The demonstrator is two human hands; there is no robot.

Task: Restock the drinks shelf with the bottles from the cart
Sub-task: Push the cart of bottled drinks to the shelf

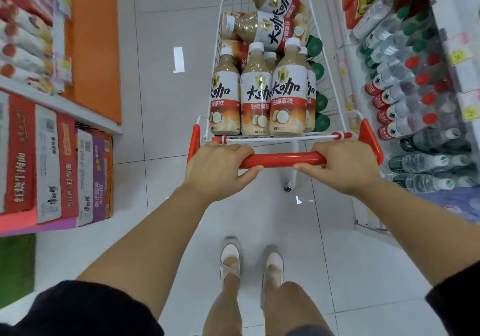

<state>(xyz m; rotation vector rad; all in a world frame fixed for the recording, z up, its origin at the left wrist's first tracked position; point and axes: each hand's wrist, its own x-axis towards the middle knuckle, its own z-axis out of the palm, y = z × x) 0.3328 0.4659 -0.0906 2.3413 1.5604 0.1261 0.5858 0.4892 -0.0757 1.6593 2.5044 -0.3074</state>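
Note:
A white wire cart (335,96) stands in the aisle straight ahead, loaded with several beige coffee-drink bottles (255,94) with white caps and red-and-white labels. Some stand upright near me, others lie on top at the far end (262,27). Green-capped bottles (321,102) line the cart's right side. My left hand (220,169) and my right hand (340,166) both grip the red cart handle (283,159), one at each end. The drinks shelf (415,96) on my right holds rows of clear water bottles with red and green caps.
On my left, a shelf carries stacked boxed goods (59,169) and packets above. An orange panel (91,37) stands beyond it. The white tiled floor (166,102) runs ahead between the shelves. My feet (249,265) stand behind the cart.

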